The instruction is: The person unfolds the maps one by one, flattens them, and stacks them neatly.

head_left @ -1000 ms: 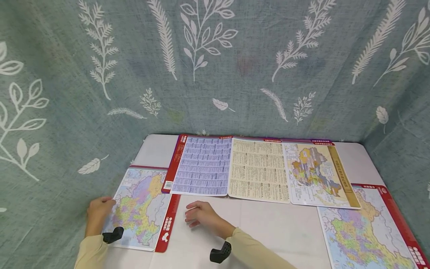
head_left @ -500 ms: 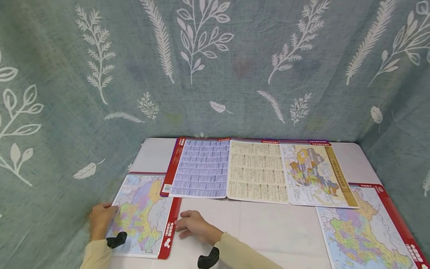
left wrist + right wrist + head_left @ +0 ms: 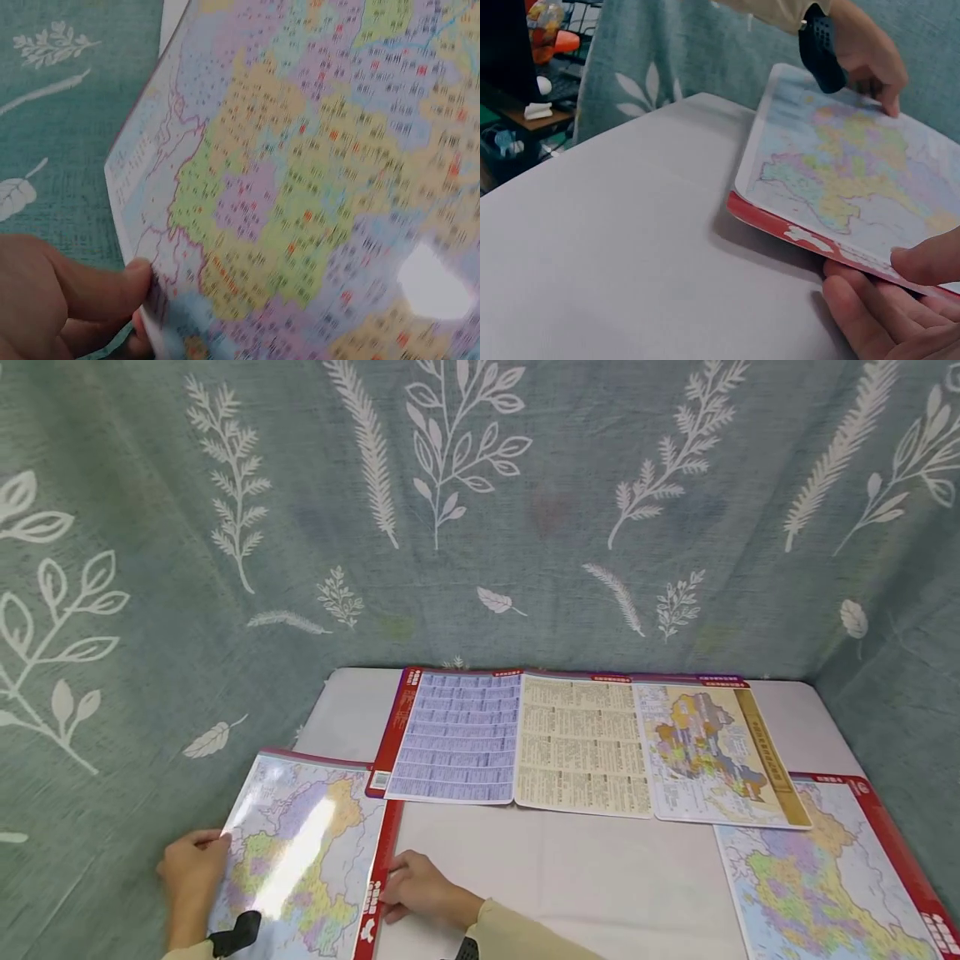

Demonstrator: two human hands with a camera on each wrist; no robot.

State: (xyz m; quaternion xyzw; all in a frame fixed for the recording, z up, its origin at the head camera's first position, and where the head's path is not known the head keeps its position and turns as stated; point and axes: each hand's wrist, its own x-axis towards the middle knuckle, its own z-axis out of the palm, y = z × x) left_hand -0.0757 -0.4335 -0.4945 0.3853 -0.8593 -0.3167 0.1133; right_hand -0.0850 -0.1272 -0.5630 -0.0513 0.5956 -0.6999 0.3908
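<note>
A laminated map (image 3: 300, 852) with a red printed strip along its right side is at the left of the table, glare streaking its surface. My left hand (image 3: 191, 868) pinches its left edge; in the left wrist view the thumb (image 3: 127, 289) lies on the map's face. At the red edge, my right hand (image 3: 423, 887) grips with the thumb on top and fingers (image 3: 870, 307) underneath. In the right wrist view the near red edge stands off the white table, casting a shadow. The map's far right corner lies under a purple printed panel (image 3: 453, 739).
Beside the purple panel run a beige text panel (image 3: 581, 747) and a smaller map panel (image 3: 708, 752), in a row along the back. A similar map (image 3: 832, 877) lies at the right, partly under that row. A leaf-patterned curtain (image 3: 562, 527) surrounds the white table (image 3: 570, 885).
My right hand has moved left and now grips the map's red edge. The map is now raised, with glare across it. My left hand has moved left and down in view, at the left edge.
</note>
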